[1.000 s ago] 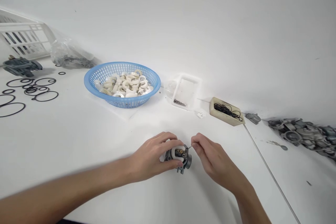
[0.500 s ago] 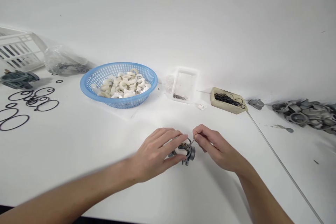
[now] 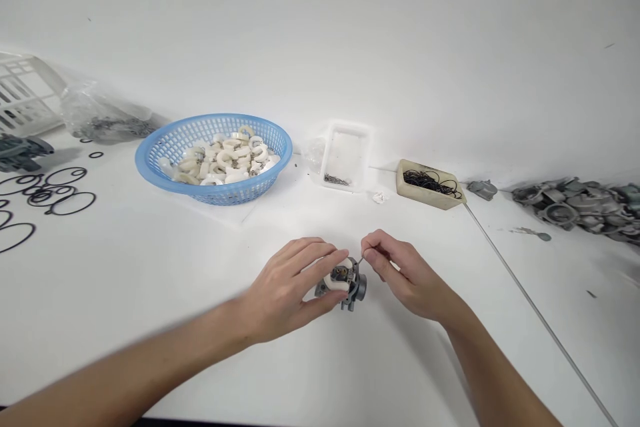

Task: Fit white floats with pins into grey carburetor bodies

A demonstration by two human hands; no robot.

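A small grey metal carburetor body (image 3: 350,283) with a white float on top rests on the white table near the middle front. My left hand (image 3: 287,283) is closed round it, thumb below and fingers over the top. My right hand (image 3: 400,270) pinches a thin metal pin (image 3: 361,259) whose tip touches the right side of the part.
A blue basket (image 3: 150,163) of white floats stands behind at left. A white tray (image 3: 346,157) with pins and a beige tray (image 3: 410,192) of black rings lie at the back. Black O-rings (image 3: 55,197) lie far left; grey castings (image 3: 575,203) pile at right.
Both hands stay on the part and the pin with only slight shifts; the camera view has drifted, so the table items sit a little further left.
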